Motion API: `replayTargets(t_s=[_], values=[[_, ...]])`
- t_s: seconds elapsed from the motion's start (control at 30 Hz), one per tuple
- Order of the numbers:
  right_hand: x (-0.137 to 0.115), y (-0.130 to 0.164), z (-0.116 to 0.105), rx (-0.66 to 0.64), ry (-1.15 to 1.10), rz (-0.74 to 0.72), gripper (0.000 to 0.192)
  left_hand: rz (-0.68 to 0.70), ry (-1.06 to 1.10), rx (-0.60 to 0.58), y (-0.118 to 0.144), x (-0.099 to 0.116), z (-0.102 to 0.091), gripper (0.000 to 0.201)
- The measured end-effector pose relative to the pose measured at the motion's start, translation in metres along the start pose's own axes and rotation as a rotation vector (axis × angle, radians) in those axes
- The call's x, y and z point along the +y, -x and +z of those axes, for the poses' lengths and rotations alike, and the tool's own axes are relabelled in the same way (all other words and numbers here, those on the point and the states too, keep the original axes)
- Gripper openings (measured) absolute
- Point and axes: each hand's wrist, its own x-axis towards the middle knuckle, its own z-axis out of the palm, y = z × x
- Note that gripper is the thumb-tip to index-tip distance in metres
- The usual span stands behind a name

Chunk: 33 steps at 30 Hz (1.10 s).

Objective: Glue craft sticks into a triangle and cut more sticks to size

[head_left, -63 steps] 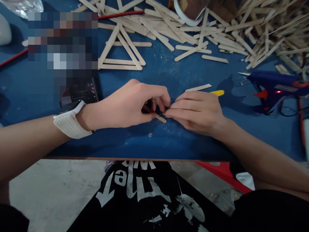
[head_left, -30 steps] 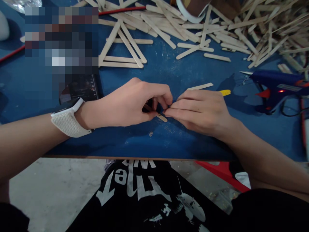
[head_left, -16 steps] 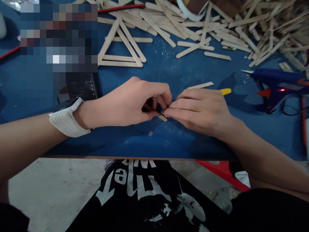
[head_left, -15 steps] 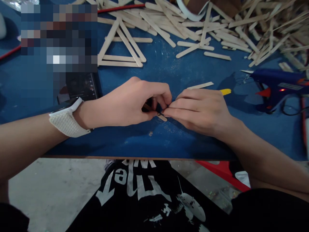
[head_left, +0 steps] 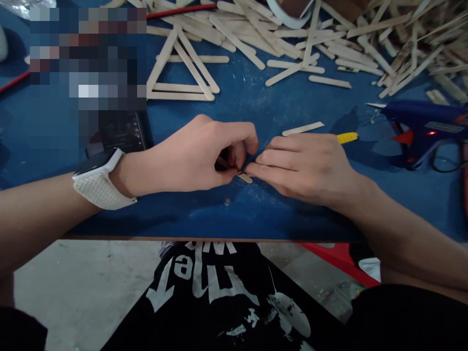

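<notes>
My left hand (head_left: 190,156), with a white watch band on the wrist, pinches a short wooden craft stick (head_left: 244,178) against the blue table (head_left: 256,209). Only the stick's near end shows between the fingertips. My right hand (head_left: 303,165) lies flat beside it, fingertips touching the same spot. A yellow tool handle (head_left: 347,137) sticks out from behind my right hand; its front part is hidden, so what it is stays unclear. A loose cut stick piece (head_left: 302,128) lies just beyond my right hand.
A glued stick triangle (head_left: 181,70) lies at the back left, a big heap of craft sticks (head_left: 365,44) across the back right. A blue hot glue gun (head_left: 420,124) with a lit red lamp rests at the right. A phone (head_left: 124,131) sits near my left wrist.
My hands stay almost still on the stick. The right fingers have shifted slightly, and more of the yellow handle shows to the right.
</notes>
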Motion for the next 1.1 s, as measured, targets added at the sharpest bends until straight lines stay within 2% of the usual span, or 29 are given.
replayTargets(t_s=[0.17, 0.47, 0.7, 0.9, 1.03, 1.1], values=[[0.002, -0.002, 0.0, -0.047, -0.051, 0.041, 0.021, 0.014, -0.007, -0.013, 0.0, 0.0, 0.0, 0.023], [0.013, 0.001, -0.002, -0.1, -0.043, -0.052, 0.039, -0.004, -0.034, -0.007, -0.002, 0.001, 0.002, 0.024], [0.026, 0.014, 0.001, -0.059, -0.11, 0.006, 0.027, 0.009, -0.026, -0.038, -0.001, 0.0, -0.001, 0.028], [0.013, 0.011, 0.003, 0.017, -0.081, 0.076, 0.021, 0.025, 0.006, -0.041, 0.001, -0.003, -0.002, 0.028], [0.014, 0.015, -0.008, -0.047, -0.034, 0.126, 0.024, 0.016, 0.0, -0.041, 0.005, -0.006, -0.002, 0.029], [0.019, 0.02, -0.014, -0.063, -0.069, 0.106, 0.024, 0.015, -0.006, -0.039, 0.006, -0.007, -0.003, 0.029]])
